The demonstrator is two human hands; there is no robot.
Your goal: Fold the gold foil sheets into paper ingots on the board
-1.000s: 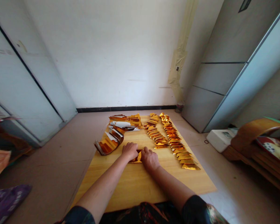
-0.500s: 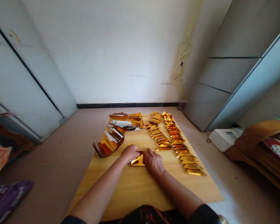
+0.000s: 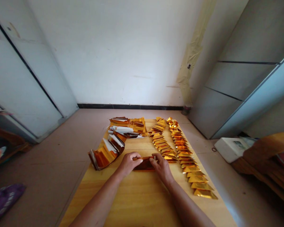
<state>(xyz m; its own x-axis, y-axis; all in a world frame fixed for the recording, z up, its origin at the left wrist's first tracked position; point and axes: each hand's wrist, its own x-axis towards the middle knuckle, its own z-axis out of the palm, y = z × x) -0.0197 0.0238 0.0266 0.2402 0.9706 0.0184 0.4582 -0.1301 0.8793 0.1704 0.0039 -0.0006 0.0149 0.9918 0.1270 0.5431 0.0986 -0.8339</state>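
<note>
Both my hands rest on a yellow wooden board (image 3: 142,198) that lies on the floor. My left hand (image 3: 129,163) and my right hand (image 3: 161,166) pinch the two ends of a folded gold foil piece (image 3: 144,164) lying flat between them, fingers closed on its edges. Just right of my right hand run two rows of folded gold foil pieces (image 3: 180,151). A curled stack of gold foil sheets (image 3: 107,151) lies left of my left hand, and more foil sheets (image 3: 127,125) lie at the board's far end.
Tiled floor surrounds the board. A white wall stands ahead, with grey cabinet panels (image 3: 239,88) on the right. A white box (image 3: 232,148) and a wooden chair (image 3: 267,154) sit to the right. Purple fabric (image 3: 4,201) lies at the lower left.
The foil piece between my hands showed a bright triangular face before and now lies as a darker flat strip. My hands have spread slightly apart. The camera has tilted.
</note>
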